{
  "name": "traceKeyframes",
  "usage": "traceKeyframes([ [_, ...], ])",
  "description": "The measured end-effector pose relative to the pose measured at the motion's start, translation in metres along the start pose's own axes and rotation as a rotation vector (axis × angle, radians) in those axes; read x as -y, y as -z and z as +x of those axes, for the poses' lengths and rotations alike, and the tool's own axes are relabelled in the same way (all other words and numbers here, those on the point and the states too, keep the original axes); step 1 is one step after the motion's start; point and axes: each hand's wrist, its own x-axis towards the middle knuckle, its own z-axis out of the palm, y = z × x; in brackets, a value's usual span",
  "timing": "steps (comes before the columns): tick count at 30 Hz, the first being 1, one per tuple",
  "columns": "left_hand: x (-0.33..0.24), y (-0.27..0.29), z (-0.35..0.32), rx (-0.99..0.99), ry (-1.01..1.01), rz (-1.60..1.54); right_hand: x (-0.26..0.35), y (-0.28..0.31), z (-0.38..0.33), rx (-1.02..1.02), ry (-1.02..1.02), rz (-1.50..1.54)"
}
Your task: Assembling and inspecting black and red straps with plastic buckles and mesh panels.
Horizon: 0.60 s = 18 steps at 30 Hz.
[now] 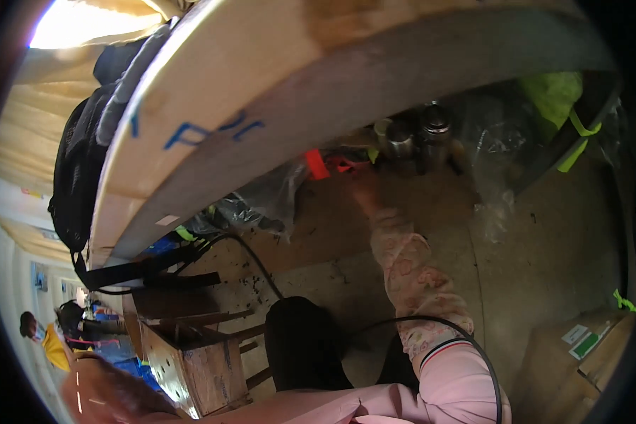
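My right arm, in a patterned sleeve with a pink cuff, stretches under the table (275, 106). At its end, my right hand (360, 185) is dim and blurred beside a red piece of material (343, 165). It seems to touch this piece, but I cannot tell whether the fingers close on it. Just left of it shows a bright red strip (316, 164). Two shiny metal flasks (434, 121) stand just beyond the hand. Down at the lower left, my left hand (109, 389) is smeared by motion, its fingers not readable.
Clear plastic bags (265, 198) lie under the table, with a yellow-green bag (555, 99) at the right. A cardboard box (569, 360) sits at lower right, a wooden stool (198, 360) at lower left. A black backpack (78, 177) rests by the table edge. A black cable (251, 254) hangs near my knee.
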Motion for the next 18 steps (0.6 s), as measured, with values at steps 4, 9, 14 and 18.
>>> traceKeyframes([
  [4,0.003,-0.048,0.179,0.311,0.013,-0.608,-0.058,0.015,0.004,-0.065,-0.239,0.416],
  [9,0.093,-0.115,0.221,-0.068,0.148,-0.825,0.029,0.029,-0.005,0.065,-0.622,0.624],
  [14,0.178,-0.032,0.417,-0.924,0.255,-0.134,-0.002,0.062,-0.01,0.209,-0.539,0.533],
  [18,0.225,0.025,0.485,-1.133,0.05,0.615,0.019,0.062,-0.022,0.272,-0.369,0.32],
])
